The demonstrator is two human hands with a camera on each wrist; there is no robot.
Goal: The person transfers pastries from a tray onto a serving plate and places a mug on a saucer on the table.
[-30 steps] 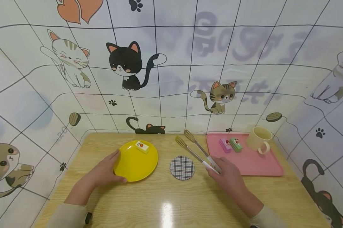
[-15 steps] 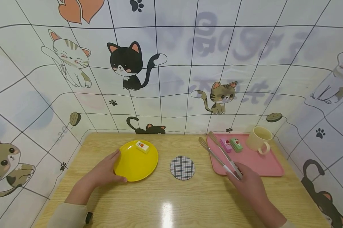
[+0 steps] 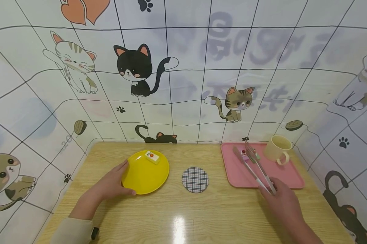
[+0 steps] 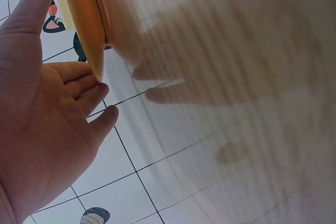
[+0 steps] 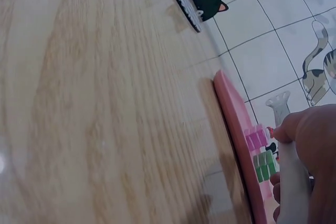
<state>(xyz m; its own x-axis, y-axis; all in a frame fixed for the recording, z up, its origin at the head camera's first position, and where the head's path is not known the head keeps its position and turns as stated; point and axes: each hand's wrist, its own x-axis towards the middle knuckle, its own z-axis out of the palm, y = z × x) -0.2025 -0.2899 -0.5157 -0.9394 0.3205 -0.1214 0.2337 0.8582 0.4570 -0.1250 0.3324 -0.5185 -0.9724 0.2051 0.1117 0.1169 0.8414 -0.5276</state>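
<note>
- Where our left hand point(image 3: 111, 184) meets the yellow plate point(image 3: 145, 178), fingers and thumb lie spread along the rim, gripping nothing tightly; a white cake point(image 3: 152, 157) sits near the far rim.
- Checked coaster point(image 3: 195, 179) on the counter point(image 3: 159, 217), between plate and tray.
- Pink tray point(image 3: 238, 178): purple cake point(image 5: 256, 137) and green cake point(image 5: 265, 166) side by side. Risk, as we judge it: so little room between them that a stray tip could shove the green one, or an off-centre pinch could tip the purple one.
- Tongs point(image 3: 262, 170) over the tray, arms parted. Tips point away from us and leftward, across the cakes; long axis slants from near right to far left. Contact: cannot tell.
- Right hand point(image 3: 282, 200), at the tray's near edge, curled round the tongs' handles.
- Cream mug point(image 3: 278, 148) beyond, at the tray's far right; swinging the tongs rightward could knock it.
</note>
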